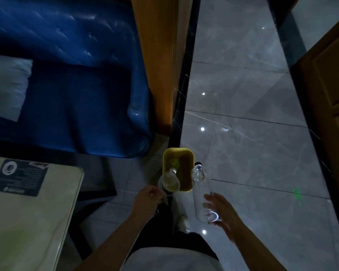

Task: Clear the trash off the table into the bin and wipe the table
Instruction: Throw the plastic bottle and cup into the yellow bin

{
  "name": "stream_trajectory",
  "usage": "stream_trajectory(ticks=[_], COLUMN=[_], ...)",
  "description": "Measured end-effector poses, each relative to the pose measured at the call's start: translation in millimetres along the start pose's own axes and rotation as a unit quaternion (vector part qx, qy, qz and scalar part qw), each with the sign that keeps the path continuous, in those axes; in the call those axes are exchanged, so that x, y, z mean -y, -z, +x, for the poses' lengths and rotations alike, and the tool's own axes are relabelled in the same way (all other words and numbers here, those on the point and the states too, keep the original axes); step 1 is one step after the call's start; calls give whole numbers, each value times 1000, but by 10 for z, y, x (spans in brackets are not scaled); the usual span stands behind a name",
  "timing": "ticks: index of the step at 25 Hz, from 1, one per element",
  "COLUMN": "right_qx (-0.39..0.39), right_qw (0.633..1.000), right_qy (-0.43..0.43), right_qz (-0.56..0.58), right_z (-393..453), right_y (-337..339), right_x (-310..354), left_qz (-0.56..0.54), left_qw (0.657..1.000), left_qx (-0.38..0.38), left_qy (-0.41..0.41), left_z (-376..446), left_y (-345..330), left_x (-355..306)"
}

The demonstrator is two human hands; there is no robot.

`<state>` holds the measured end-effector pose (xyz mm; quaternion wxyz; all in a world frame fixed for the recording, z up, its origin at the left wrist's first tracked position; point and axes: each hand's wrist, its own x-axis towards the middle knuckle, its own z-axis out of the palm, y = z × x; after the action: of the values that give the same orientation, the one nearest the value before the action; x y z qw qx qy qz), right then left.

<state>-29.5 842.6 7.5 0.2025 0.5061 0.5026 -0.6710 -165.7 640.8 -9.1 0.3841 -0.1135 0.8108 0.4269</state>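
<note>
A small yellow bin (186,159) stands on the floor just ahead of my feet, with some greenish trash inside. My left hand (148,198) is shut on a clear plastic bottle (168,182), its neck pointing over the bin's near left edge. My right hand (222,212) grips the base of a taller clear bottle with a dark cap (201,192), held beside the bin's right rim. The pale table (31,222) is at the lower left, bearing only a dark printed label (20,177).
A blue mattress (76,85) with a white pillow (6,85) lies at the upper left in a wooden frame (159,55). Glossy grey floor tiles (243,114) stretch to the right. A wooden door (333,94) stands at the right edge.
</note>
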Motion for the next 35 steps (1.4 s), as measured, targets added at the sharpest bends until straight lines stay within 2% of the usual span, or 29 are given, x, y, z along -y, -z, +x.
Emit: stream_trajectory(ticks=[9, 13, 15, 17, 22, 26, 29, 32, 35], right_qx=[-64, -62, -65, -70, -82, -102, -78, -49, -22], right_qw=[992, 988, 986, 974, 896, 792, 714, 681, 677], right_qy=[-105, -108, -95, -65, 13, 140, 207, 233, 205], right_qz=[-21, -92, -125, -204, -437, -585, -664, -693, -707], right_z=[1056, 1720, 2064, 2433, 3227, 3669, 3966, 4199, 4433], right_y=[-161, -127, -89, -46, -38, -163, -306, -465, -570], right_x=[26, -136, -219, -266, -318, -485, -637, -757, -893], left_qz=[82, 146, 207, 256, 354, 506, 540, 550, 552], left_qw=[995, 984, 973, 963, 934, 857, 832, 823, 819], left_qx=[30, 39, 45, 43, 40, 77, 106, 114, 134], left_qy=[56, 98, 91, 76, 32, -65, -68, -78, -87], left_z=[950, 1430, 1668, 1921, 2571, 3020, 3345, 3577, 3751], left_y=[-312, -660, -841, -1018, -1355, -1613, -1745, -1861, -1975], left_x=[236, 592, 745, 880, 1199, 1380, 1494, 1616, 1748])
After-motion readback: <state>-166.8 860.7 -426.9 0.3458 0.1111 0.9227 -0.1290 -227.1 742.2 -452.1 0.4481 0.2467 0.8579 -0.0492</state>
